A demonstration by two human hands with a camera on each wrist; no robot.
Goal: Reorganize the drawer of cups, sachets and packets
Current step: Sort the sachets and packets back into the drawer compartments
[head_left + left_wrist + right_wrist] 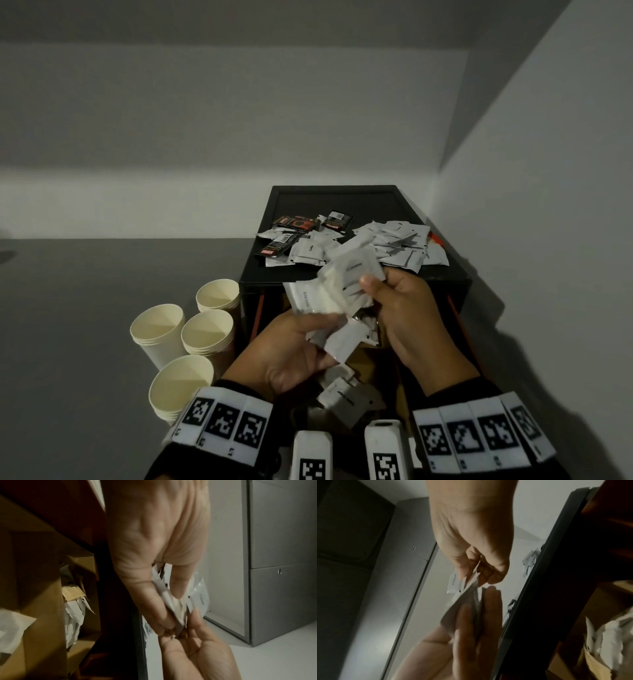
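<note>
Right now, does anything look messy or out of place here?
Yes. White sachets and dark packets lie jumbled on the black cabinet top, unsorted, some overhanging its front edge.

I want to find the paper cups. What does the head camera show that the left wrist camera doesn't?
Only the head view shows the four stacks of paper cups on the grey floor and the dark packets on the black cabinet top. Only the left wrist view shows the grey cupboard and the brown drawer dividers. Both show the left hand and right hand holding white sachets.
</note>
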